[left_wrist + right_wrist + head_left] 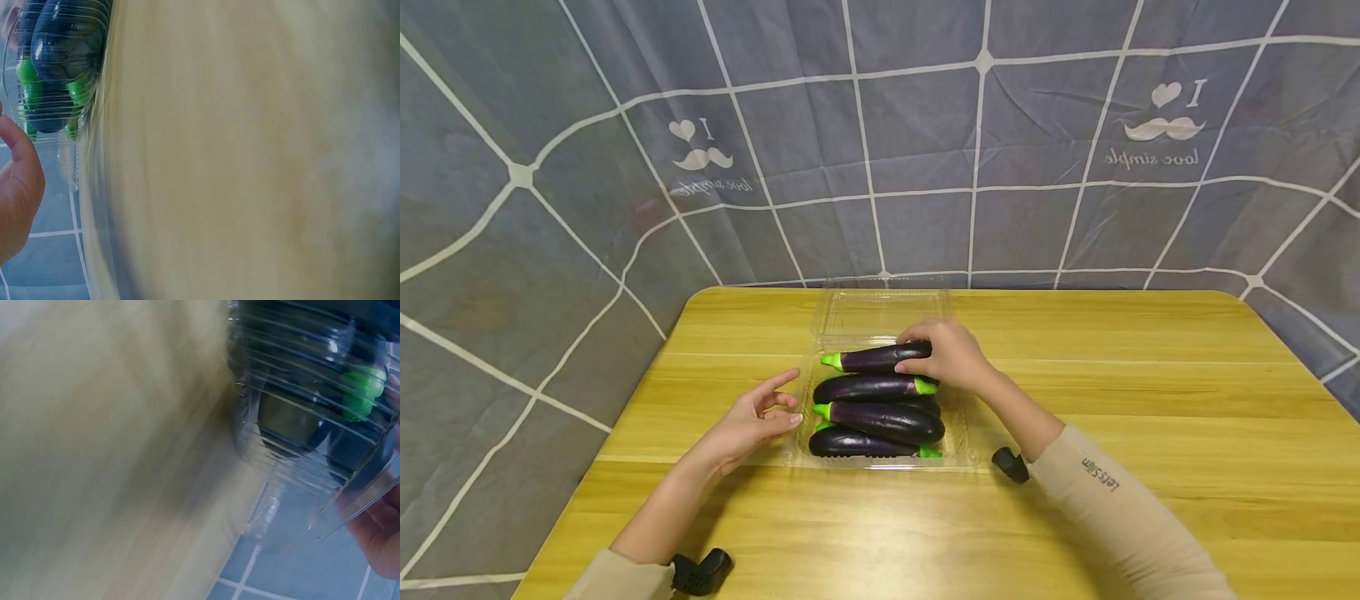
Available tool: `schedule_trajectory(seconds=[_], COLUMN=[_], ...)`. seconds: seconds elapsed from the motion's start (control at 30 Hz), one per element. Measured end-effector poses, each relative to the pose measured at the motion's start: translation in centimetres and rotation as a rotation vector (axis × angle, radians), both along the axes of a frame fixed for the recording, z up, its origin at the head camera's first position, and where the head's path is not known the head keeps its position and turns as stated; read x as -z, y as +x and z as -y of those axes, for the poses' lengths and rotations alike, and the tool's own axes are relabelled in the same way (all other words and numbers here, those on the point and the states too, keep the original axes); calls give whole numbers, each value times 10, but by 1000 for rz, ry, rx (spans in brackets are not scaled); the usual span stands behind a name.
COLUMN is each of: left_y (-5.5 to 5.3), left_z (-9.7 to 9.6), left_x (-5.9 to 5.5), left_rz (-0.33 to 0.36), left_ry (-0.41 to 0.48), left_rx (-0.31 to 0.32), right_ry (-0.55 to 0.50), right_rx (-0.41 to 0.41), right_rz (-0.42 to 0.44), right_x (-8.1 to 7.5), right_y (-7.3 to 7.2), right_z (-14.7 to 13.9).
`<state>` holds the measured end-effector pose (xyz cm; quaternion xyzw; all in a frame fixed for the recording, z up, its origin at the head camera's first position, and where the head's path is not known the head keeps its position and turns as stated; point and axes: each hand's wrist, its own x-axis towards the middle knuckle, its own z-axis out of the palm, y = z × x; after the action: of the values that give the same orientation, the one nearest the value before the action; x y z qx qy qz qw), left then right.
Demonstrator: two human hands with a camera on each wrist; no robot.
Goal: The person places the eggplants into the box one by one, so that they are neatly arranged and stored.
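Note:
A clear plastic clamshell box [957,450] holds several dark purple eggplants with green stem ends; its lid [883,312] lies folded back at the far side. My right hand [957,357] grips the right end of the farthest eggplant [876,359], fingers behind it and thumb in front. Nearer me in the box lie a second eggplant [865,387], a third [887,422] and others partly hidden beneath. Beside the box's left wall is my left hand [741,429], loosely bent and holding nothing; whether its fingertips touch the wall I cannot tell. Ribbed box walls show in both wrist views.
The box stands on a wood-grain table [1135,392]. Behind and at the sides hangs a grey curtain [917,150] with white grid lines. Black wrist devices [702,572] stick out near both forearms.

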<state>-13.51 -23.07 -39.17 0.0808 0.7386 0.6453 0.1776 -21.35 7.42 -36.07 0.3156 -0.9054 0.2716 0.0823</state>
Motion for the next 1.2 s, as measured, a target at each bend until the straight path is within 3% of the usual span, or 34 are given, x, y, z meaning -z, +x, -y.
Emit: schedule_trajectory(seconds=[0.33, 1.2], left_y=[0, -2], left_z=[-1, -1], left_x=[1, 2], left_rz=[3, 5], left_ry=[9, 16], left_rx=[6, 6], right_ry=[-23, 70], right_rx=[15, 61], right_rz=[-2, 4], right_x=[4, 1], right_y=[1, 2], right_z=[0, 10])
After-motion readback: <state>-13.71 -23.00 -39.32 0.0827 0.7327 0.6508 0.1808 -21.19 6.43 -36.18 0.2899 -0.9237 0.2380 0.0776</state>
